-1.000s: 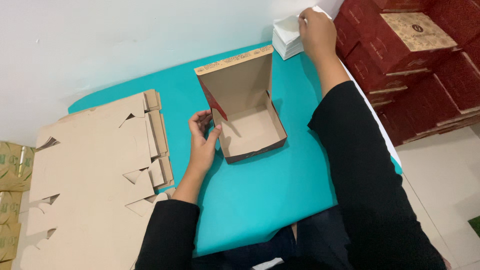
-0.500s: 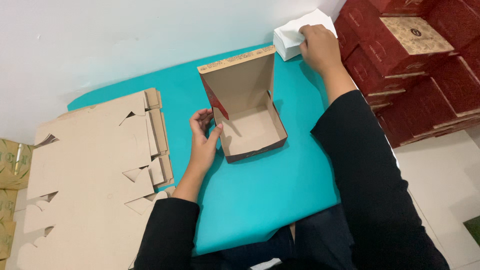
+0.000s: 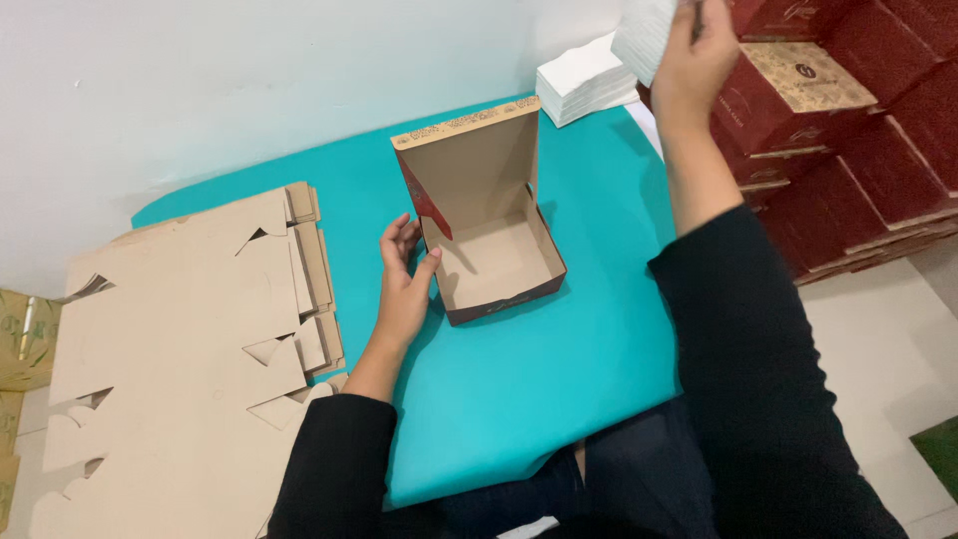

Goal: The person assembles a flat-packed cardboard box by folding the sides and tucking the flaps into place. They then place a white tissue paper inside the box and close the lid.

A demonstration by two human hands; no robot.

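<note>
On the teal table, the open box sat mid-scene, left hand spread loosely against its left wall. Right hand, far right, pinched white paper; best laid flat while that wall was steadied.

Teal table, brown box (maroon outside), white paper, patterned maroon boxes

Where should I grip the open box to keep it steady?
Probably the open box's left side wall, from the left, where the left hand already rests. That wall stands upright and bare; the raised lid blocks the far side, and the right hand holds white paper.
</note>
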